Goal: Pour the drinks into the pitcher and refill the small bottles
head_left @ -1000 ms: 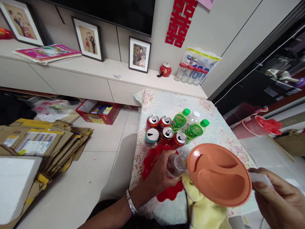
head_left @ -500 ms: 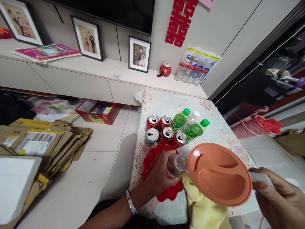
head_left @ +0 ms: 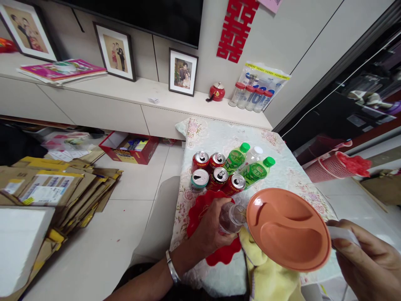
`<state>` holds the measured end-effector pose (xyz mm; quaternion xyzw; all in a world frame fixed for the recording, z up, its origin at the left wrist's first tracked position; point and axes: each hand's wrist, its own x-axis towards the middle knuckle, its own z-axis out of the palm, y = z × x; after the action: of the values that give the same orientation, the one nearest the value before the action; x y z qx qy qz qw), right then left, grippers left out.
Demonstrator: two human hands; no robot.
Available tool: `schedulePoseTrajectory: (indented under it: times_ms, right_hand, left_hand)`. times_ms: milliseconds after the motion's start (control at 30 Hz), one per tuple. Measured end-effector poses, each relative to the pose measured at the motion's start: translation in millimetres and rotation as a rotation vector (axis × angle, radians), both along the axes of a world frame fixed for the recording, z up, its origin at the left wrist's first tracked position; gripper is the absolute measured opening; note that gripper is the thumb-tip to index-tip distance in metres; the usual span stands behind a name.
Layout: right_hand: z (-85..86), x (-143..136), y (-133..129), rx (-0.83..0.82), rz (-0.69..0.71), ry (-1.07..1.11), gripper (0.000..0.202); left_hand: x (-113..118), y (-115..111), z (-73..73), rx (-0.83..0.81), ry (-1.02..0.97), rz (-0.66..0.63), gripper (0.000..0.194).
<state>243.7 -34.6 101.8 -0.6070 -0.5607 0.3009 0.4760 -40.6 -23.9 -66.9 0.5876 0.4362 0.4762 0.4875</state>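
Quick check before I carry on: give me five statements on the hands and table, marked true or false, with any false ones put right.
1. The left hand grips a clear bottle. True.
2. All five cans are red. False: one is a teal can.
3. The right hand pinches a white piece by the orange plate. True.
4. The green caps number three. False: two are green; between them is a white cap.
5. The yellow cloth is partly hidden behind the plate in this view. True.
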Motion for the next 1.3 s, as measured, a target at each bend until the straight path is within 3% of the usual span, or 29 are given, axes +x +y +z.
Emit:
schedulePoseTrajectory:
  times_ms: [400, 567, 1000, 1167, 1300]
  right_hand:
    - [-1.1, 4.8, -2.9, -0.015, -0.018, 0.013, 0.043]
    - [-3.5, 7.7, -1.2, -0.026, -0.094, 0.017, 0.046]
    - [-0.3, 1.6, 0.6, -0.037, -0.089, 0.011, 0.052]
    - [0.8, 3.6, 0.4, -0.099, -0.16, 0.027, 0.057]
    - [-0.2, 3.6, 0.3, -0.045, -0.127, -0.008, 0.055]
  left_hand:
    - [0.2, -0.3, -4.1, -0.003, -0.003, 0.015, 0.084]
    - [0.7, -1.0, -7.3, 0.033, 0.005, 0.022, 0.08]
    - [-1.0, -0.7, -6.2, 0.018, 0.008, 0.006, 0.083]
    - [-0.9, -0.7, -5.7, 0.032, 0.01, 0.004, 0.082]
    - [0.2, 0.2, -6.9, 0.026, 0.009, 0.013, 0.083]
